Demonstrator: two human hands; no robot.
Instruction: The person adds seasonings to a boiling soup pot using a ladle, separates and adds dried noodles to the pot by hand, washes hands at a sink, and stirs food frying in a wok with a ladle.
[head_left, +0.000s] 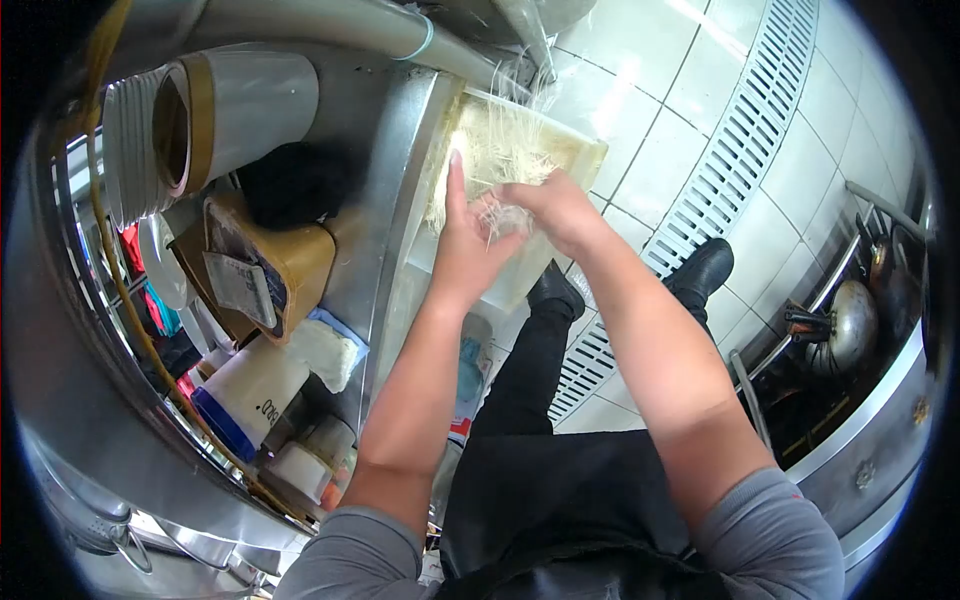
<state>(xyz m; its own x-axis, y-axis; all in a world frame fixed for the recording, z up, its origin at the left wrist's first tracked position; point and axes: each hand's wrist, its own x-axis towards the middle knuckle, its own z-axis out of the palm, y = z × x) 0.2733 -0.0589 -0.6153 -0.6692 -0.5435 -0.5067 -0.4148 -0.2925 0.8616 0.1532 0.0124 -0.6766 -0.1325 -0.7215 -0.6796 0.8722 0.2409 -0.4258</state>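
“Holding anything, are we?”

“Yes: our left hand (468, 250) and right hand (562, 212) close around a clump of pale strands (507, 222) between them.”

“What lies beyond?”

“More strands, heaped in a pale tray (578, 155) beneath; farther right, a slotted drain (735, 130) crosses the tiled floor (640, 65), and a round metal pan (855, 322) sits at far right.”

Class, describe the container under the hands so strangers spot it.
Find the slotted floor drain. Left of it in the picture, beneath the left hand and right hand, sits a pale container. Unlike the brown container farther left, it holds thin, pale strands.
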